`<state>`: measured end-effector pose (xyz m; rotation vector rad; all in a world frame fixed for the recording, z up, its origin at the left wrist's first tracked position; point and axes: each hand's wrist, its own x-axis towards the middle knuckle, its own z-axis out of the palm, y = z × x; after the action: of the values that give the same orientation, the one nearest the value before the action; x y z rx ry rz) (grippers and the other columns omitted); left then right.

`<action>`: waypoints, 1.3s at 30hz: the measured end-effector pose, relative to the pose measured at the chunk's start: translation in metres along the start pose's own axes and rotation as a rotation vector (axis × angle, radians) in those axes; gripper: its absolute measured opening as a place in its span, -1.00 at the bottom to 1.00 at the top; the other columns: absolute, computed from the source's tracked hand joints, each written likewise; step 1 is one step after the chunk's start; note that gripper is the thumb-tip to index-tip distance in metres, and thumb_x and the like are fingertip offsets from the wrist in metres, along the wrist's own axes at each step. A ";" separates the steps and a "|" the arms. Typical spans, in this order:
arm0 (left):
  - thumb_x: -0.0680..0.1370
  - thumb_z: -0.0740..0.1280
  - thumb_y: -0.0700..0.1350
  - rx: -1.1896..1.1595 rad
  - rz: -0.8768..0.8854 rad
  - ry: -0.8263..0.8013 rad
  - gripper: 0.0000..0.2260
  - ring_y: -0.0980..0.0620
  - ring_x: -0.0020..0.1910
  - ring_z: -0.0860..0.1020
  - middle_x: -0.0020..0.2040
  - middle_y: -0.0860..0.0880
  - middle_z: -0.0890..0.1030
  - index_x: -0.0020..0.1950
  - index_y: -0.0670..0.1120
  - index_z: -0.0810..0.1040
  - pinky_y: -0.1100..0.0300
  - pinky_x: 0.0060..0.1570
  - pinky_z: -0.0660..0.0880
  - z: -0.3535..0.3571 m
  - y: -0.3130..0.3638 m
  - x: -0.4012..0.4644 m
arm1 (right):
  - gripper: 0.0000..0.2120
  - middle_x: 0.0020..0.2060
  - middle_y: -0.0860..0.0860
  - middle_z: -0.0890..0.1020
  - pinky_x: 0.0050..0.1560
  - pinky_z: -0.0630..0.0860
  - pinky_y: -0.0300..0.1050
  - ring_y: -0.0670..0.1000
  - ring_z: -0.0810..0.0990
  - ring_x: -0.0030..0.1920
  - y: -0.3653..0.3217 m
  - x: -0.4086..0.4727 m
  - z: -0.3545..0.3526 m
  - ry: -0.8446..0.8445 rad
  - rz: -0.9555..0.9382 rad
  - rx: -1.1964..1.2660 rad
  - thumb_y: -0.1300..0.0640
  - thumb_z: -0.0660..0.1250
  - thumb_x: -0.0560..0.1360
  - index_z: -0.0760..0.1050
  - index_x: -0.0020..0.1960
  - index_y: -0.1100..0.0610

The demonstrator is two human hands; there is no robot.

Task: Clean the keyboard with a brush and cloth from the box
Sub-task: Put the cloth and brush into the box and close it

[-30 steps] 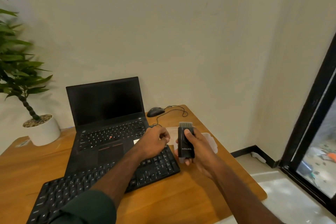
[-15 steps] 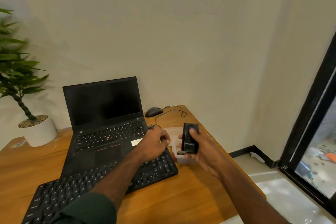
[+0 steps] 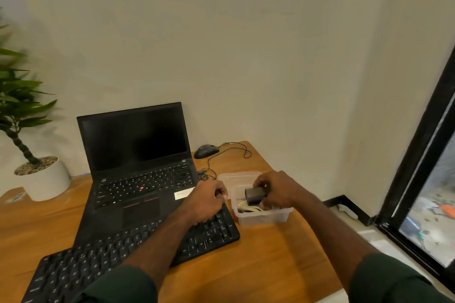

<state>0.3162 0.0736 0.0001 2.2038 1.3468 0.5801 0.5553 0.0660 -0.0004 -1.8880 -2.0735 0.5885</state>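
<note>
A black external keyboard (image 3: 103, 258) lies diagonally on the wooden desk in front of an open black laptop (image 3: 138, 155). To its right stands a clear plastic box (image 3: 264, 215) with pale items inside. My right hand (image 3: 278, 190) holds the black brush (image 3: 254, 195) sideways, low over the box opening. My left hand (image 3: 206, 200) rests curled above the keyboard's right end, at the box's left edge; nothing shows in it.
The box's clear lid (image 3: 236, 177) lies just behind the box. A black mouse (image 3: 206, 150) with a looping cable sits at the back. A potted plant (image 3: 37, 174) stands at the far left. The desk's right edge (image 3: 317, 248) drops to the floor beside a dark window frame.
My right hand has turned the brush from upright to sideways and lowered it from above the desk down into the box opening. My left hand has stayed over the keyboard's right end.
</note>
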 end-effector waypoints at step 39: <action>0.67 0.21 -0.14 -0.407 -0.343 0.051 -0.77 0.04 -0.43 0.51 -0.24 -0.13 0.63 -0.06 -0.19 0.60 0.19 -0.50 0.41 -0.006 -0.029 0.037 | -0.94 -0.05 0.13 0.67 -0.04 0.61 -0.01 0.14 0.66 -0.06 0.043 0.101 0.002 0.406 0.294 0.171 0.20 0.35 0.53 0.57 -0.03 0.18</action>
<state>0.3082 0.1192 -0.0095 1.6040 1.4427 0.7081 0.5808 0.1691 -0.0290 -2.0235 -1.4637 0.3871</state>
